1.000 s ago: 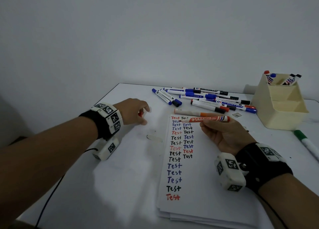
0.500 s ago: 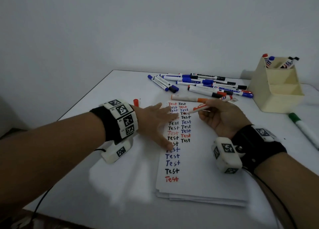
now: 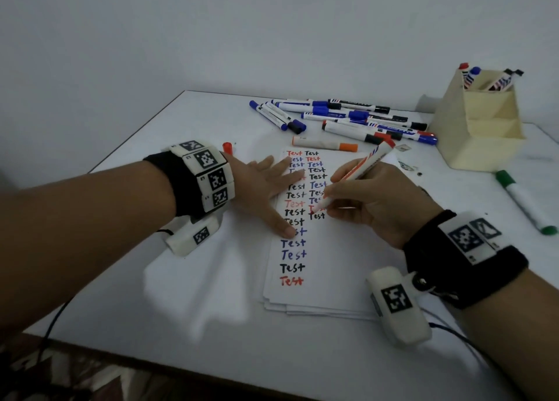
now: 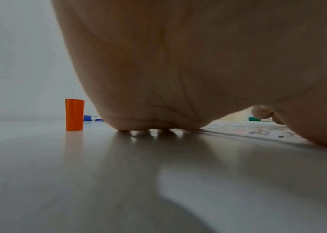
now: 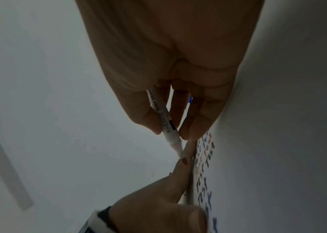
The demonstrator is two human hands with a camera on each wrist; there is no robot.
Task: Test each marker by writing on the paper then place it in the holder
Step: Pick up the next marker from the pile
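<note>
The uncapped red marker (image 3: 357,173) is pinched in the right hand (image 3: 378,201), tip at the paper (image 3: 326,264); the left hand (image 3: 263,185) is pressed flat there, so wet ink beside its fingertips (image 3: 287,232) could be smeared.

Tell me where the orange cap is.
The orange cap stands upright on the table, just beyond the left hand, left of the paper.

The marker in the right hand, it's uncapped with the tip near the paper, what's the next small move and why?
Probably lower the tip onto the paper and write the next word below the second column. The right hand already grips the marker in a writing hold, the left hand lies flat on the sheet to steady it, and the orange cap stands aside.
</note>
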